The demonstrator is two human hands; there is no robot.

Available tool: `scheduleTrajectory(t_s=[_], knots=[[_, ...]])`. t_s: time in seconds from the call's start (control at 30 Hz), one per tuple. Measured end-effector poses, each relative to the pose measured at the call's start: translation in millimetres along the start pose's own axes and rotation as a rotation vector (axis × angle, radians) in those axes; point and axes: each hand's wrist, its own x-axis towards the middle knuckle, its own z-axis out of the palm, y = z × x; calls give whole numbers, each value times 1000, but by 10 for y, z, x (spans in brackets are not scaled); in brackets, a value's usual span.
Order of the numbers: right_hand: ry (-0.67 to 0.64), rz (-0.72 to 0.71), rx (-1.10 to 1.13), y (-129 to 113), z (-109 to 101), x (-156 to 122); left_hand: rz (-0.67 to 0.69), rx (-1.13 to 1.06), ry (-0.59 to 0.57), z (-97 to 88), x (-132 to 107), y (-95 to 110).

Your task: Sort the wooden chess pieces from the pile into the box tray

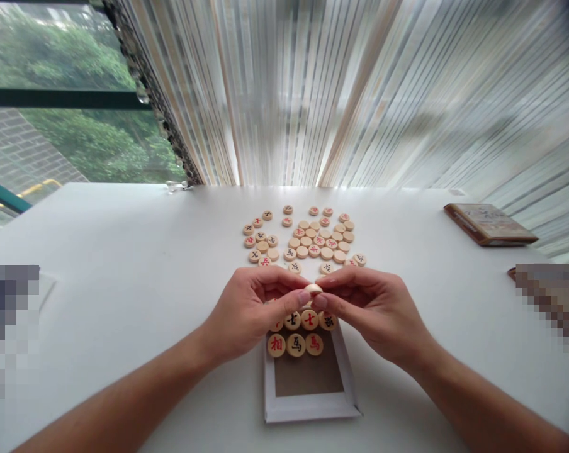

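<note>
Between the fingertips of both hands is a round wooden Chinese chess piece [313, 289], tilted so that its marked face does not show. My left hand [259, 305] pinches it from one side, and my right hand [372, 308] from the other. Below them lies a shallow white box [313, 409] with a brown bottom. Inside it, chess pieces stand in rows, among them a red-marked piece [276, 345], a black-marked piece [295, 345] and another red one [314, 344]. My hands hide part of the upper rows.
Beyond my hands, many loose chess pieces [314, 250] are spread over the white table [162, 264], some face up, some blank side up. A brown box [490, 224] rests at the far right. String curtains [275, 94] hang behind the table, beside a window [72, 75].
</note>
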Motion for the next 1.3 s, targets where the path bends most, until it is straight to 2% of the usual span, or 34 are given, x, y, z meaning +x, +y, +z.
scheduleTrajectory(t_s=[0.23, 0.47, 0.63, 0.97, 1.3], knots=[[36, -11, 11, -32, 32, -3, 63, 13, 21, 32, -18, 27], [47, -11, 21, -49, 51, -17, 165, 199, 67, 46, -33, 23], [35, 2, 22, -45, 53, -23, 194, 226, 71, 50, -49, -5], [13, 71, 60, -77, 42, -19, 134, 116, 55, 53, -48, 20], [-18, 181, 199, -11, -20, -5, -22, -159, 21, 87, -25, 55]])
